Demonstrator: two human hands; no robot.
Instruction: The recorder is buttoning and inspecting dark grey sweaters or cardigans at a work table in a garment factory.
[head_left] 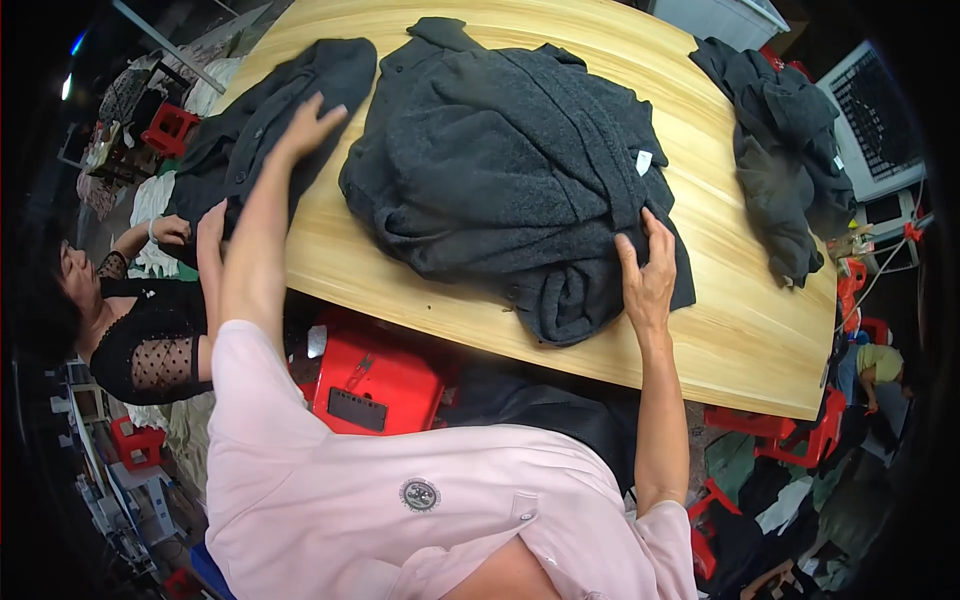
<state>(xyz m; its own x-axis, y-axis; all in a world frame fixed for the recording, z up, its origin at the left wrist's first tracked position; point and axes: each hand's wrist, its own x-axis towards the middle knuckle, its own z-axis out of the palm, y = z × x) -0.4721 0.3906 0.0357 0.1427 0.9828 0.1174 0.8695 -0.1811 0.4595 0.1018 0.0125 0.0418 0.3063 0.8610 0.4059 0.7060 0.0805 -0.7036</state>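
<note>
A bulky dark grey knit garment [500,150], crumpled and folded over itself, lies on the wooden table in front of me. A small white label [643,162] shows near its right edge. My right hand [652,270] rests against that right side, thumb and fingers apart and touching the cloth. To the left, my left hand [312,128] is stretched out with spread fingers over a second dark garment [250,140] with buttons, which drapes over the table's left edge. Whether the palm presses on it, I cannot tell.
A co-worker [150,330] in black sits at the left, hands by the buttoned garment. More dark garments [780,150] lie at the table's [740,340] right end. Below the near edge, a red stool [400,370] bears a phone [357,410] and small snips [360,371].
</note>
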